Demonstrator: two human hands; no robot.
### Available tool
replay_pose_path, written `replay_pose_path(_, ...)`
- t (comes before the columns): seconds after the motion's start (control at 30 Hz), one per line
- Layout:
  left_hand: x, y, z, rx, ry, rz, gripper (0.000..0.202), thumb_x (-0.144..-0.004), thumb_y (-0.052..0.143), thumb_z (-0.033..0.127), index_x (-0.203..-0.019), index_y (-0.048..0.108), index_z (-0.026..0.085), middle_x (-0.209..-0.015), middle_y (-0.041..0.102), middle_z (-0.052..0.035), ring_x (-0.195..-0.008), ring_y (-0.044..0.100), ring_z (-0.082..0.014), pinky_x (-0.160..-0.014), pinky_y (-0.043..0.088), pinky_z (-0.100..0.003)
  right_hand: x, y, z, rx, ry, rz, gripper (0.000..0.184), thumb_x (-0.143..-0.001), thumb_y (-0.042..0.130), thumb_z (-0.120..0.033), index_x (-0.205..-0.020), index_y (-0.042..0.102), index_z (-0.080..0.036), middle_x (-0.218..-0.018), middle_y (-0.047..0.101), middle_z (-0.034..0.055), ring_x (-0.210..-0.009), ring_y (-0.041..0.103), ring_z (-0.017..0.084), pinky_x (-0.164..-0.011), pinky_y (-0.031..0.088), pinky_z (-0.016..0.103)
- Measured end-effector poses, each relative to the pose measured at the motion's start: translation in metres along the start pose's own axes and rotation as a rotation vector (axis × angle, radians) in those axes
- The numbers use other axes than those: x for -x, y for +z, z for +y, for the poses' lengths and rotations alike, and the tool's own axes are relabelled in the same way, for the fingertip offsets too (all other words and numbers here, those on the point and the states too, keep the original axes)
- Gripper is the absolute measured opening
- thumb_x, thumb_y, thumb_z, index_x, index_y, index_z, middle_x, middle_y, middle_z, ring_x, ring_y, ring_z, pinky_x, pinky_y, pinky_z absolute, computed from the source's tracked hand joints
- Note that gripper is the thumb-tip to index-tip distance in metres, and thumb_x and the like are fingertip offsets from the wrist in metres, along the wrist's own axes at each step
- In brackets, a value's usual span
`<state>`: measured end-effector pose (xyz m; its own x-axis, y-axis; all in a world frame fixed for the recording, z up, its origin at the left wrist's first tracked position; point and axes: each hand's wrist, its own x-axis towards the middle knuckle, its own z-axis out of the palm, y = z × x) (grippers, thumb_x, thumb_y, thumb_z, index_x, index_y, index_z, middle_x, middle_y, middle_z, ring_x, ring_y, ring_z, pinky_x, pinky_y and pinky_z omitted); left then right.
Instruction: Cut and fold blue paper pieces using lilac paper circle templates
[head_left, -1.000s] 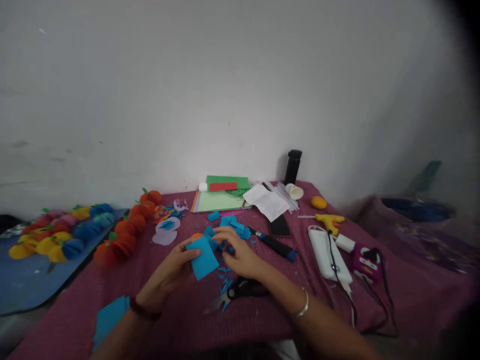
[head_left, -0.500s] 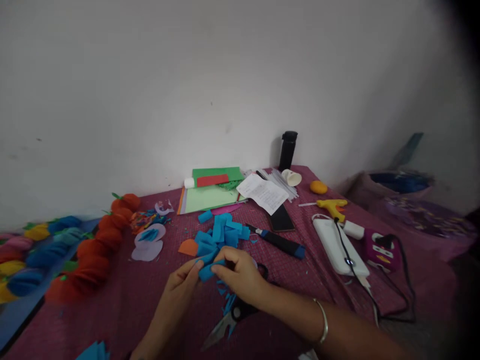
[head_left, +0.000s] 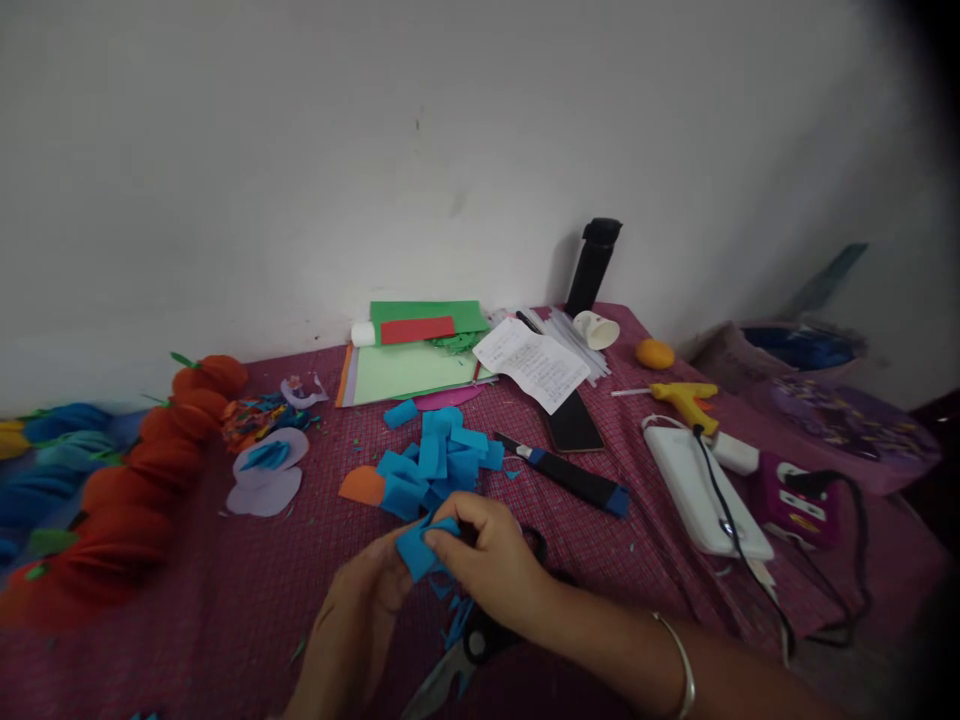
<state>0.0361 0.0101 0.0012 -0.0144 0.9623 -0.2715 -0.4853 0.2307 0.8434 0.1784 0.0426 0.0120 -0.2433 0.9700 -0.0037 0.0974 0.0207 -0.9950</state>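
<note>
My left hand (head_left: 360, 610) and my right hand (head_left: 495, 565) meet low in the middle of the view, both pinching one small folded piece of blue paper (head_left: 420, 548). Just beyond my fingers lies a heap of folded blue paper pieces (head_left: 439, 460) with an orange paper cut-out (head_left: 362, 486) beside it. Black-handled scissors (head_left: 465, 655) lie on the cloth under my right wrist, among blue paper scraps.
The table has a maroon cloth (head_left: 225, 580). Orange paper pumpkins (head_left: 165, 440) line the left. At the back lie green paper sheets (head_left: 405, 365), a glue stick (head_left: 364, 334), a black bottle (head_left: 592, 265). A craft knife (head_left: 574, 480), phone (head_left: 574, 425), glue gun (head_left: 682, 398), power bank (head_left: 701, 485) sit right.
The blue paper in my hands went from a flat open sheet to a small folded piece. My view has shifted nearer and to the right, with my hands lower in it.
</note>
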Motion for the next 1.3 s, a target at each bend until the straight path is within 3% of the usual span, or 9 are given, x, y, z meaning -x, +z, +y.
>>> replay_pose_path(0.2,-0.001,-0.002,-0.006,0.012,0.007,0.032,0.033,-0.074,0.067,0.043,-0.086,0.078,0.015,-0.089,0.076,-0.0119,-0.1,0.065,-0.0315,-0.093,0.049,-0.046,0.0,0.001,0.001,-0.005,0.002,0.013,0.009,-0.075,0.058,-0.016,-0.066,0.058,-0.016,-0.056,0.048,-0.0049,-0.053,0.041,0.008,-0.05,0.032,0.02)
replay_pose_path(0.4,0.004,-0.009,-0.008,-0.159,0.043,0.134,0.033,-0.068,0.075,0.04,-0.091,0.078,0.017,-0.09,0.076,-0.0098,-0.093,0.068,-0.029,-0.087,0.054,-0.039,0.0,0.003,-0.001,-0.051,0.015,0.02,0.01,-0.075,0.058,-0.014,-0.065,0.057,-0.016,-0.056,0.047,-0.0056,-0.053,0.04,0.008,-0.049,0.032,0.019)
replay_pose_path(0.53,0.006,-0.012,-0.01,-0.271,0.064,0.034,0.037,-0.069,0.075,0.041,-0.099,0.076,0.019,-0.098,0.076,-0.0102,-0.098,0.067,-0.0299,-0.09,0.052,-0.039,0.0,0.004,-0.001,-0.088,0.033,0.023,0.01,-0.075,0.058,-0.015,-0.065,0.056,-0.016,-0.055,0.045,-0.0061,-0.052,0.039,0.008,-0.049,0.031,0.019)
replay_pose_path(0.73,0.007,-0.004,-0.008,-0.452,0.115,0.07,0.03,-0.067,0.077,0.033,-0.095,0.077,0.023,-0.103,0.075,-0.008,-0.099,0.068,-0.0272,-0.089,0.053,-0.034,0.0,0.005,-0.002,-0.097,0.063,0.042,0.01,-0.072,0.057,-0.012,-0.063,0.055,-0.016,-0.055,0.046,-0.0059,-0.053,0.039,0.008,-0.048,0.031,0.019)
replay_pose_path(0.9,0.009,0.003,-0.004,-0.453,0.131,0.124,0.029,-0.063,0.079,0.034,-0.09,0.078,0.022,-0.101,0.075,-0.0096,-0.096,0.068,-0.0283,-0.088,0.054,-0.036,0.0,0.004,-0.003,-0.113,0.097,0.036,0.012,-0.072,0.056,-0.011,-0.062,0.053,-0.017,-0.056,0.046,-0.0057,-0.053,0.04,0.008,-0.049,0.032,0.019)
replay_pose_path(1.3,0.007,0.007,-0.004,-0.51,0.19,0.13,0.024,-0.069,0.075,0.033,-0.09,0.079,0.023,-0.094,0.076,-0.0052,-0.091,0.068,-0.0256,-0.088,0.052,-0.033,0.0,0.004,-0.001,-0.153,0.121,0.019,0.011,-0.075,0.057,-0.015,-0.065,0.053,-0.017,-0.056,0.044,-0.0061,-0.052,0.038,0.008,-0.047,0.03,0.019)
